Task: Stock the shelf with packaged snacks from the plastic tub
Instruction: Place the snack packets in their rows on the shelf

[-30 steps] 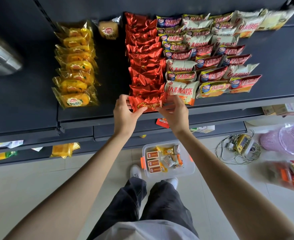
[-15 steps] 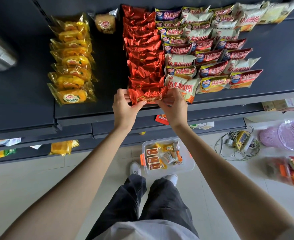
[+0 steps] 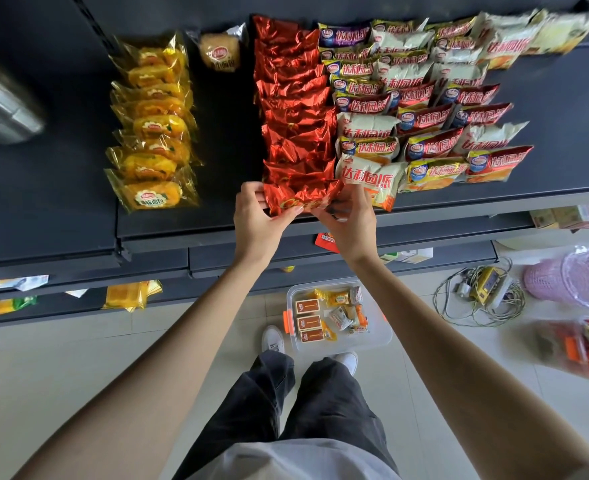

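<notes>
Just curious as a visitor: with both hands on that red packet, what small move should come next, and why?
Probably settle the red packet down against the front of the red row and let go. The left hand and right hand pinch its two ends, and it already lines up with the row, near the front edge of the shelf.

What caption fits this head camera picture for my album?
Left hand and right hand pinch a red snack pack at the shelf front.

pale tiled floor (image 3: 61, 368) below dark shelf (image 3: 43, 202)
</notes>
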